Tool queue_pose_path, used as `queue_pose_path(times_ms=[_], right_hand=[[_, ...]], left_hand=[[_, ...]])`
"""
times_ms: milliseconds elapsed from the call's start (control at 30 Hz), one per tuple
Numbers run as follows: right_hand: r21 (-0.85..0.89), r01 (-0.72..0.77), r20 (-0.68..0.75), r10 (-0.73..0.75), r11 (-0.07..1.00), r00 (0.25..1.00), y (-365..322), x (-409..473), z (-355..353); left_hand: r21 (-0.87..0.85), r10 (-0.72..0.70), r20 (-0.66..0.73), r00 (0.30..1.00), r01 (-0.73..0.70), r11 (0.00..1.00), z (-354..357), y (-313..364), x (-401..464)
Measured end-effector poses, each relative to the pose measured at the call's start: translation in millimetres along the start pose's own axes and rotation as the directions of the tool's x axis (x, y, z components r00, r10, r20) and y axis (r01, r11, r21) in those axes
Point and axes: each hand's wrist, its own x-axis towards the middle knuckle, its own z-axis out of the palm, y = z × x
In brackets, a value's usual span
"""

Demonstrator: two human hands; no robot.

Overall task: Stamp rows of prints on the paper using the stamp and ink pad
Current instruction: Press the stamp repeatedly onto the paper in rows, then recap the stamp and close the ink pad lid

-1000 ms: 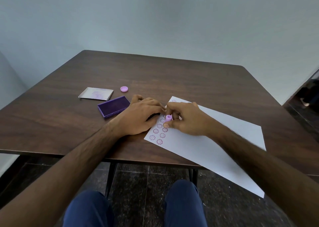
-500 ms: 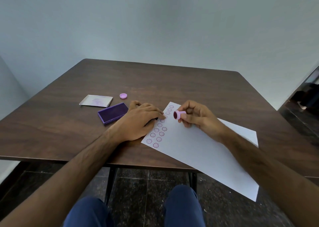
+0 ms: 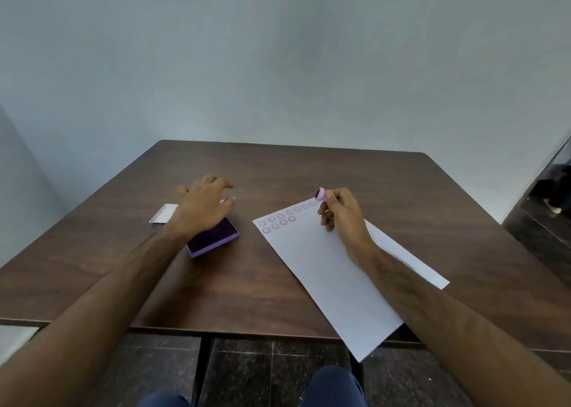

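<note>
A white sheet of paper [image 3: 327, 283] lies slanted on the dark wooden table [image 3: 309, 174], with two short rows of purple round prints [image 3: 278, 221] at its far left corner. My right hand [image 3: 343, 218] holds a small pink round stamp [image 3: 320, 194] lifted above the paper's far edge, its inked face turned left. The open purple ink pad [image 3: 213, 238] sits left of the paper. My left hand [image 3: 202, 205] hovers over the pad's far end with fingers spread, holding nothing.
The ink pad's clear lid [image 3: 163, 213] lies behind my left wrist, partly hidden. The paper's near corner overhangs the table's front edge. My knees [image 3: 333, 388] show below the table. A doorway with a dark floor is at the far right.
My left hand left the paper and moved left over the ink pad. My right hand lifted the stamp off the paper and turned it. The camera tilted upward.
</note>
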Motion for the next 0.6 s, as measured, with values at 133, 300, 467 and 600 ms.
queue_pose_path(times_ms=[133, 300, 467, 600], right_hand=[[0.098, -0.041, -0.063, 0.047, 0.994, 0.997, 1, 12, 5], [0.33, -0.086, -0.041, 0.105, 0.94, 0.994, -1, 18, 1], [0.549, -0.116, -0.037, 0.162, 0.828, 0.986, 1, 21, -5], [0.552, -0.11, -0.026, 0.149, 0.827, 0.989, 2, 22, -5]], left_hand=[[0.077, -0.037, 0.146, 0.989, 0.026, 0.997, 2, -4, 13], [0.15, -0.024, 0.159, 0.987, 0.0, 0.989, 3, -5, 27], [0.031, -0.018, 0.176, 0.984, 0.013, 0.999, 5, -10, 35], [-0.067, 0.026, 0.197, 0.98, -0.012, 0.998, 4, -10, 38]])
